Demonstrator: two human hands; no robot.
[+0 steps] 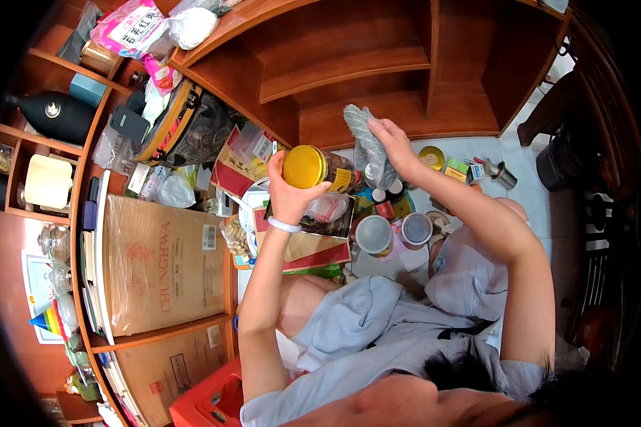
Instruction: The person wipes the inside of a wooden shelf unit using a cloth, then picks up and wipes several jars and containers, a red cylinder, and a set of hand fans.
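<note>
My left hand (291,192) grips a jar (335,172) with a yellow lid (302,166), tipped sideways so that the lid faces me. What fills the jar is hard to make out. In my right hand (392,144) is a grey cloth (371,144), raised just right of the jar and apart from its lid. Below the hands, two jars with grey lids (374,235) (416,228) stand on the floor near my legs. Small bottles with dark and white caps (395,187) cluster beneath the cloth.
Before me stands a wooden cabinet (347,80) with bare shelves. Cardboard boxes (165,267) fill the shelving at left. Red-and-tan packages (315,256) lie by my left leg. A yellow-lidded tin (431,157) and a metal cup (505,176) sit at right. A red plastic stool (208,397) is lower left.
</note>
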